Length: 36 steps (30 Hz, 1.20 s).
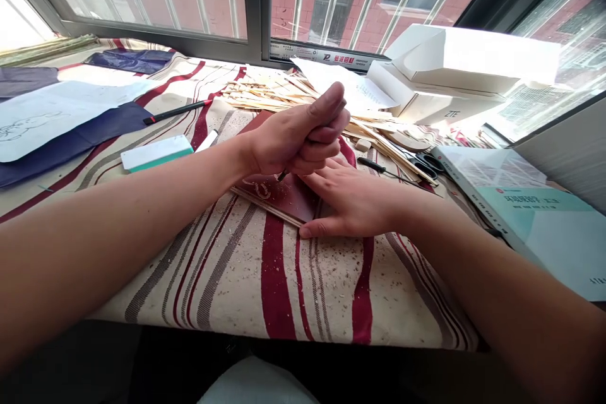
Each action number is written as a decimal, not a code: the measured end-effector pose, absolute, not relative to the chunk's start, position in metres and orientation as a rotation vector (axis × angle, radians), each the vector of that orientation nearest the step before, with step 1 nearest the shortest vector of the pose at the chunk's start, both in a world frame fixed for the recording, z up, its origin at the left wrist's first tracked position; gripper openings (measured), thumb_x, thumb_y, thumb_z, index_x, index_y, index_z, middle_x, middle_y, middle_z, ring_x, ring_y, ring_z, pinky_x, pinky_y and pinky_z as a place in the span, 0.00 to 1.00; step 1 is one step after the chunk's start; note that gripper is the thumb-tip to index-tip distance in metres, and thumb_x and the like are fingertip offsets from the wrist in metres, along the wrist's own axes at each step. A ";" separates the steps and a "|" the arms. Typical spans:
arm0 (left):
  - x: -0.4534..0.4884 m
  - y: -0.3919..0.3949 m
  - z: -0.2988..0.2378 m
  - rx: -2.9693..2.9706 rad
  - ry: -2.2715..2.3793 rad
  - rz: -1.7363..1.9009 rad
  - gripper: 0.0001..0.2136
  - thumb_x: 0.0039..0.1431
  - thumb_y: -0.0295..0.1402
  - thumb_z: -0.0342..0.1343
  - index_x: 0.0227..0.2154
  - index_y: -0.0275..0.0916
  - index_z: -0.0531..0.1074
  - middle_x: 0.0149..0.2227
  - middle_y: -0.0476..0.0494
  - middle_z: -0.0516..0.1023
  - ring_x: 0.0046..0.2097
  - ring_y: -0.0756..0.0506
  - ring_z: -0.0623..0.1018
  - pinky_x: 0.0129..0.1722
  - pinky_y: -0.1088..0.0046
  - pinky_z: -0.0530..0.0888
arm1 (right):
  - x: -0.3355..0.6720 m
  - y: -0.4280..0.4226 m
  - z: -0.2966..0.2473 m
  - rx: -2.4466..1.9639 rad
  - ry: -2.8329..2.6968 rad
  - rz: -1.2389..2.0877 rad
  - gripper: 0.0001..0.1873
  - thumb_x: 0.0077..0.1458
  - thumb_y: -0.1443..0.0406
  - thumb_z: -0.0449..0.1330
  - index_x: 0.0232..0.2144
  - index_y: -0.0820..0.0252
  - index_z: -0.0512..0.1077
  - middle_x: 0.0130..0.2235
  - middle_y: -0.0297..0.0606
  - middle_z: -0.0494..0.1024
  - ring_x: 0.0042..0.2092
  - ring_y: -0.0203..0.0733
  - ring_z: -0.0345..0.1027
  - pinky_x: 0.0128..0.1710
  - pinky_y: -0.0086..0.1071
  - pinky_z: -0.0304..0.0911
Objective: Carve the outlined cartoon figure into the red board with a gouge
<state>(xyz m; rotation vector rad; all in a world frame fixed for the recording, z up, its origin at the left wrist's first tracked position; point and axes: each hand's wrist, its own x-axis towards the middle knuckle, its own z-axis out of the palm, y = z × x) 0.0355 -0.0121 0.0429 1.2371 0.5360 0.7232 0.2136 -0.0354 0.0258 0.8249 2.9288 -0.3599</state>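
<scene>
Reddish-brown board [296,202] under my hands, its surface marked with pale carved lines [260,188]. My left hand [303,132] is curled into a tight fist, thumb uppermost, gripping a carving tool [282,175] – only its dark tip shows below my fingers, close to the carved lines, and I cannot tell whether it touches the wood. My right hand [353,199] lies flat with palm down and fingers spread, holding nothing; it covers the right part of the board, its thumb reaching the near edge, its fingertips partly hidden behind my fist. So the board sits directly beneath my left fist and under my right hand, on a striped cloth [237,303] scattered with small shavings [331,265]. Beyond my hands, near the window, a white box [438,107] stands with its lid raised – what it contains is hidden from this angle. Just left of it, a heap of thin wood strips [265,95] spreads over the cloth, with a paper sheet [341,82] behind. Past my right hand lie a black-handled tool [372,165], a small wooden block [363,145] and black-handled scissors [428,166], the last beside a pale green and white book [544,202]. Beyond my left forearm rest a white-and-teal block [158,151], a black-and-red pen [177,112] and a line drawing [61,113] on dark blue material [89,142].
</scene>
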 end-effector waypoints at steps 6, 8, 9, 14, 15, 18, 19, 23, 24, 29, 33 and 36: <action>0.039 -0.019 0.042 1.174 0.557 0.895 0.30 0.79 0.49 0.39 0.19 0.39 0.58 0.16 0.57 0.50 0.13 0.58 0.53 0.13 0.85 0.52 | 0.209 -0.041 0.027 0.859 2.919 -0.313 0.60 0.59 0.37 0.60 0.72 0.83 0.57 0.76 0.73 0.49 0.79 0.76 0.37 0.76 0.69 0.39; 0.041 -0.025 0.042 1.172 0.601 0.978 0.29 0.80 0.45 0.40 0.19 0.38 0.56 0.17 0.57 0.50 0.14 0.59 0.55 0.14 0.86 0.53 | 0.208 -0.044 0.026 0.837 2.960 -0.267 0.55 0.60 0.41 0.60 0.71 0.82 0.60 0.75 0.71 0.55 0.78 0.76 0.43 0.76 0.67 0.43; 0.043 -0.027 0.043 1.171 0.619 1.008 0.29 0.80 0.44 0.40 0.19 0.38 0.56 0.17 0.57 0.50 0.14 0.59 0.54 0.14 0.86 0.53 | 0.208 -0.046 0.025 0.829 2.977 -0.254 0.53 0.61 0.42 0.60 0.70 0.82 0.61 0.74 0.71 0.57 0.77 0.75 0.45 0.76 0.66 0.44; 0.043 -0.032 0.045 1.230 0.620 1.018 0.29 0.80 0.44 0.41 0.19 0.38 0.55 0.17 0.57 0.51 0.14 0.60 0.54 0.15 0.86 0.51 | 0.206 -0.050 0.022 0.872 3.020 -0.297 0.61 0.59 0.31 0.56 0.71 0.80 0.61 0.76 0.69 0.54 0.77 0.74 0.45 0.76 0.65 0.47; 0.042 -0.032 0.045 1.238 0.629 1.009 0.29 0.80 0.43 0.42 0.19 0.38 0.54 0.17 0.57 0.50 0.14 0.60 0.54 0.15 0.86 0.51 | 0.205 -0.050 0.022 0.874 3.032 -0.280 0.61 0.58 0.30 0.55 0.70 0.79 0.62 0.75 0.69 0.56 0.77 0.75 0.47 0.75 0.65 0.48; 0.040 -0.027 0.045 1.255 0.635 0.986 0.29 0.80 0.42 0.41 0.18 0.38 0.54 0.17 0.57 0.49 0.14 0.60 0.53 0.16 0.86 0.49 | 0.204 -0.050 0.021 0.866 3.038 -0.211 0.62 0.59 0.29 0.53 0.69 0.81 0.64 0.71 0.70 0.63 0.74 0.75 0.53 0.75 0.65 0.50; 0.039 -0.026 0.045 1.264 0.623 0.984 0.29 0.81 0.42 0.41 0.18 0.38 0.55 0.17 0.57 0.49 0.14 0.60 0.53 0.16 0.86 0.49 | 0.204 -0.050 0.021 0.866 3.030 -0.196 0.62 0.59 0.30 0.52 0.69 0.82 0.63 0.71 0.70 0.63 0.74 0.75 0.54 0.74 0.64 0.50; 0.042 -0.024 0.047 1.254 0.608 0.990 0.30 0.81 0.42 0.38 0.18 0.38 0.55 0.17 0.57 0.49 0.14 0.60 0.52 0.16 0.86 0.49 | 0.204 -0.050 0.020 0.870 3.022 -0.164 0.61 0.60 0.30 0.53 0.69 0.82 0.63 0.71 0.70 0.63 0.74 0.75 0.55 0.74 0.64 0.52; 0.044 -0.025 0.048 1.239 0.626 0.985 0.30 0.81 0.42 0.40 0.18 0.38 0.55 0.17 0.57 0.49 0.15 0.60 0.52 0.16 0.86 0.49 | 0.204 -0.050 0.020 0.866 3.028 -0.167 0.60 0.60 0.30 0.53 0.68 0.81 0.65 0.71 0.70 0.63 0.73 0.75 0.56 0.73 0.65 0.52; 0.050 -0.032 0.051 1.207 0.667 0.982 0.30 0.79 0.41 0.45 0.16 0.38 0.54 0.16 0.57 0.49 0.15 0.60 0.54 0.16 0.87 0.50 | 0.205 -0.049 0.021 0.863 3.039 -0.197 0.60 0.60 0.31 0.54 0.69 0.81 0.64 0.72 0.71 0.62 0.75 0.75 0.53 0.74 0.66 0.51; 0.047 -0.027 0.046 1.287 0.564 0.873 0.31 0.80 0.42 0.41 0.16 0.38 0.56 0.16 0.56 0.50 0.15 0.59 0.52 0.15 0.86 0.50 | 0.207 -0.048 0.020 0.845 3.056 -0.182 0.55 0.61 0.34 0.56 0.68 0.77 0.64 0.72 0.69 0.63 0.74 0.74 0.55 0.72 0.67 0.52; 0.043 -0.021 0.043 1.269 0.542 0.723 0.30 0.77 0.47 0.48 0.17 0.37 0.60 0.16 0.56 0.52 0.15 0.59 0.53 0.14 0.85 0.52 | 0.207 -0.048 0.019 0.808 3.072 -0.191 0.51 0.63 0.37 0.56 0.68 0.77 0.64 0.70 0.70 0.65 0.73 0.74 0.56 0.70 0.68 0.56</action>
